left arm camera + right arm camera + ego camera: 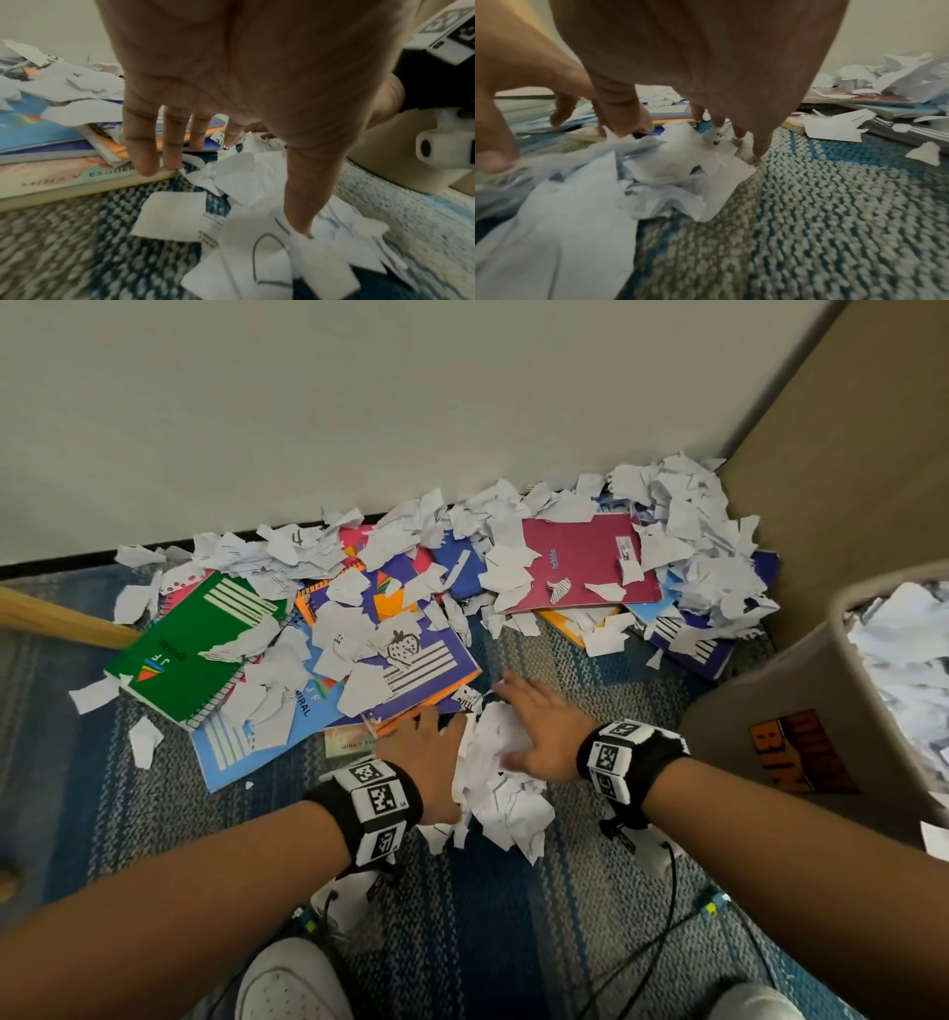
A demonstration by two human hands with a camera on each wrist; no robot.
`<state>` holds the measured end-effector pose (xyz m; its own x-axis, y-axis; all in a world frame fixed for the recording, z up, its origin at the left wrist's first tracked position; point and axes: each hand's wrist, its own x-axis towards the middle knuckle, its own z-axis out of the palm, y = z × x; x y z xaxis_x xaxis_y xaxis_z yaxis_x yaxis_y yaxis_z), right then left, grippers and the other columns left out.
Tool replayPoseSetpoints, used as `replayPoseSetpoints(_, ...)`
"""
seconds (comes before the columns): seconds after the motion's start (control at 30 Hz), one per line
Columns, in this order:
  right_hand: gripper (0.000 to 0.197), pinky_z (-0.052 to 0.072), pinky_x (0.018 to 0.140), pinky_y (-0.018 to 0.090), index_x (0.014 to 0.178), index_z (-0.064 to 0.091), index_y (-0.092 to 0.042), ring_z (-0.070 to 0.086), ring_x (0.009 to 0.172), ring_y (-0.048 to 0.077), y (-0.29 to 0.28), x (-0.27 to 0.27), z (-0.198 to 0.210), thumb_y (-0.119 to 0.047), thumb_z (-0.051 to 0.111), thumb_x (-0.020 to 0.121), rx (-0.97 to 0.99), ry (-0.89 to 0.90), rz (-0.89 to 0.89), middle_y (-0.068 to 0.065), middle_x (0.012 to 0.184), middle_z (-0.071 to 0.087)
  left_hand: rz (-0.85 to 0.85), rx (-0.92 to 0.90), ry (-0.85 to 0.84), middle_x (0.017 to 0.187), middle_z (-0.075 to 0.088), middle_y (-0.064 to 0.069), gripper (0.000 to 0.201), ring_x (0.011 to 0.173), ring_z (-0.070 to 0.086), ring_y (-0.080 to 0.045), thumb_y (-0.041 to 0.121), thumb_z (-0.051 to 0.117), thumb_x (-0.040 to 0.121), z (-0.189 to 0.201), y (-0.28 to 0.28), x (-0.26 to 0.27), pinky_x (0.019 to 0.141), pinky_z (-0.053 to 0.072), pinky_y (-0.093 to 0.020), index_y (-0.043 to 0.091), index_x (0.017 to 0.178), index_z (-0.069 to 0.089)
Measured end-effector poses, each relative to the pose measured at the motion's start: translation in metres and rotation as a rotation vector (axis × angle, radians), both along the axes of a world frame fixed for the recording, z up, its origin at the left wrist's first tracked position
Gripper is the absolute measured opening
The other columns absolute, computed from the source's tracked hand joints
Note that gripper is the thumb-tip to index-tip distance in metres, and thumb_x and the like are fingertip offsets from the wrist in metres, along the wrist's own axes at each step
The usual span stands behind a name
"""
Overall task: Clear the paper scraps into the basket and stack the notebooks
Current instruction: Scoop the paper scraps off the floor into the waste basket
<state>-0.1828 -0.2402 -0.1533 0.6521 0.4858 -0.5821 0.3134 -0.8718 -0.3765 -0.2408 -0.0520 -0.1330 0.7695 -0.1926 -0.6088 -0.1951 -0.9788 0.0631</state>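
Flanking a heap of paper scraps (500,778) on the blue woven rug (513,906), the left hand (426,762) and right hand (539,731) pressed against it from either side, fingers straight and spread, gripping nothing. More scraps littered the notebooks (359,660) beyond. The basket (780,711), part-filled with paper, stood just right of the right hand.

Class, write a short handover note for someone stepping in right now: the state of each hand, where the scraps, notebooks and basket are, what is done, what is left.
Left hand and right hand: both open, fingers spread, cupping a pile of scraps on the rug between them.
Basket stands on the right, already holding scraps.
Notebooks lie scattered along the wall, unstacked, many under loose scraps.
Done: part of the clearing.
Left: lift this pile into the basket, clear the rest, stack the notebooks.
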Motion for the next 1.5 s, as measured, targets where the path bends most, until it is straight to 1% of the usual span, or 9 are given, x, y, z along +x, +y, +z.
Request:
replayPoseSetpoints(0.17, 0.082, 0.025, 0.111, 0.051, 0.148, 0.021, -0.026, 0.02, 0.143, 0.025, -0.002, -0.023, 0.0, -0.057, 0.058, 0.082, -0.008, -0.103, 0.074, -0.003, 0.155, 0.02, -0.064, -0.08, -0.122, 0.134, 0.031, -0.011, 0.067, 0.12, 0.035, -0.032, 0.041, 0.064, 0.078, -0.006, -0.003, -0.008, 0.1, 0.037, -0.04, 0.016, 0.131, 0.031)
replayPoseSetpoints(0.27, 0.075, 0.031, 0.108, 0.048, 0.144, 0.027, -0.025, 0.029, 0.136, 0.025, -0.005, -0.027, 0.006, -0.054, 0.058, 0.082, 0.012, -0.099, 0.082, -0.003, 0.149, 0.027, -0.031, -0.141, -0.208, 0.144, 0.025, -0.009, 0.071, 0.127, 0.031, -0.029, 0.03, 0.063, 0.077, -0.003, -0.011, 0.006, 0.103, 0.034, -0.038, 0.018, 0.138, 0.029)
replayPoseSetpoints(0.37, 0.085, 0.03, 0.11, 0.051, 0.148, 0.02, -0.027, 0.023, 0.14, 0.027, -0.01, -0.031, 0.01, -0.057, 0.059, 0.078, 0.032, -0.126, 0.014, -0.003, 0.155, 0.016, -0.062, -0.126, -0.128, 0.156, 0.013, -0.004, 0.077, 0.137, 0.022, -0.03, 0.036, 0.057, 0.081, -0.001, -0.017, 0.021, 0.107, 0.029, -0.046, 0.019, 0.147, 0.02)
replayPoseSetpoints(0.57, 0.107, 0.026, 0.109, 0.059, 0.149, -0.003, -0.037, 0.011, 0.145, 0.035, -0.019, -0.049, 0.008, -0.076, 0.056, 0.068, -0.067, -0.099, -0.096, -0.001, 0.159, -0.003, -0.199, -0.167, -0.037, 0.148, 0.03, -0.004, 0.069, 0.133, 0.03, -0.028, 0.036, 0.049, 0.084, -0.006, -0.015, 0.014, 0.107, 0.029, -0.047, 0.021, 0.146, 0.023)
replayPoseSetpoints(0.73, 0.133, 0.013, 0.112, 0.064, 0.148, -0.019, -0.036, -0.006, 0.147, 0.038, -0.016, -0.059, 0.002, -0.091, 0.054, 0.051, -0.148, -0.037, -0.063, 0.002, 0.159, -0.022, -0.058, -0.214, -0.162, 0.145, 0.028, -0.003, 0.07, 0.133, 0.029, -0.028, 0.026, 0.056, 0.076, -0.002, -0.004, 0.0, 0.107, 0.03, -0.044, 0.025, 0.141, 0.029)
replayPoseSetpoints(0.9, 0.141, 0.008, 0.114, 0.062, 0.148, -0.022, -0.032, -0.013, 0.146, 0.038, -0.005, -0.06, -0.001, -0.096, 0.05, 0.045, -0.184, -0.039, -0.05, 0.005, 0.158, -0.026, -0.122, -0.127, -0.102, 0.159, 0.005, -0.003, 0.086, 0.143, 0.013, -0.027, 0.029, 0.058, 0.079, -0.001, -0.006, 0.017, 0.11, 0.026, -0.047, 0.023, 0.151, 0.011)
replayPoseSetpoints(1.2, 0.147, 0.018, 0.111, 0.06, 0.147, -0.021, -0.033, -0.005, 0.145, 0.04, -0.004, -0.071, -0.001, -0.088, 0.065, 0.041, -0.22, -0.086, 0.055, 0.009, 0.159, -0.015, -0.235, -0.108, -0.007, 0.154, 0.01, -0.006, 0.121, 0.14, 0.016, -0.03, 0.07, 0.066, 0.059, -0.018, 0.002, -0.011, 0.108, 0.027, -0.053, 0.033, 0.15, -0.005)
replayPoseSetpoints(1.33, 0.127, 0.032, 0.106, 0.057, 0.149, -0.005, -0.029, 0.005, 0.141, 0.039, 0.008, -0.079, -0.001, -0.067, 0.075, 0.058, -0.257, -0.106, 0.035, 0.008, 0.157, -0.011, -0.245, -0.043, -0.025, 0.156, -0.002, -0.005, 0.12, 0.143, 0.007, -0.031, 0.066, 0.074, 0.06, -0.026, 0.0, -0.028, 0.104, 0.032, -0.059, 0.036, 0.148, -0.001)
replayPoseSetpoints(1.5, 0.078, 0.045, 0.097, 0.05, 0.141, 0.023, -0.03, 0.022, 0.13, 0.038, 0.01, -0.076, 0.001, -0.042, 0.068, 0.079, -0.141, -0.098, -0.026, 0.01, 0.153, 0.005, -0.202, -0.143, -0.083, 0.144, 0.018, -0.007, 0.082, 0.125, 0.027, -0.032, 0.035, 0.074, 0.076, -0.037, -0.002, -0.03, 0.097, 0.045, -0.047, 0.037, 0.14, 0.022)
